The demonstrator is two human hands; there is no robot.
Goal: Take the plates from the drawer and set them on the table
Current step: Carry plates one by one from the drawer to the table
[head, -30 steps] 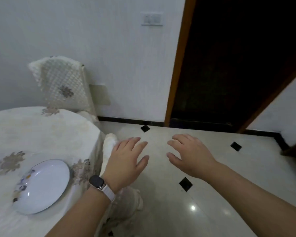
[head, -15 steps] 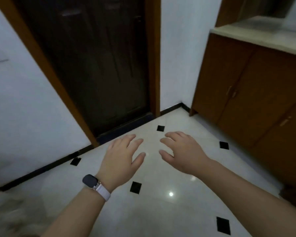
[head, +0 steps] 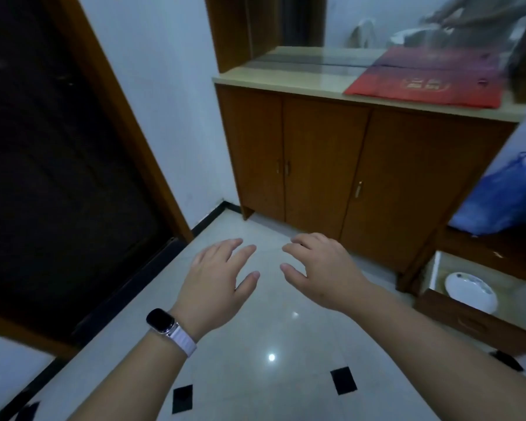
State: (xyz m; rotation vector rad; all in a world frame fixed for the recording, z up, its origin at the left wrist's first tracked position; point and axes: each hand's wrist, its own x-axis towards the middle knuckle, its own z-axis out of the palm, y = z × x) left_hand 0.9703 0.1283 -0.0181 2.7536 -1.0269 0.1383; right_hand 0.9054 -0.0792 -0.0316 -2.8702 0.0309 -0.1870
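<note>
Hands well left of plate in drawer

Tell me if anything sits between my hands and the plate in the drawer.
Nothing visible. The left hand and right hand hover empty over floor tiles; the plate lies uncovered in the open drawer, to their right.

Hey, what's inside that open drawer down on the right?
One white plate with a faint pattern lies in the drawer. Whether more plates sit under it is hidden, and the drawer's right end runs out of frame.
</note>
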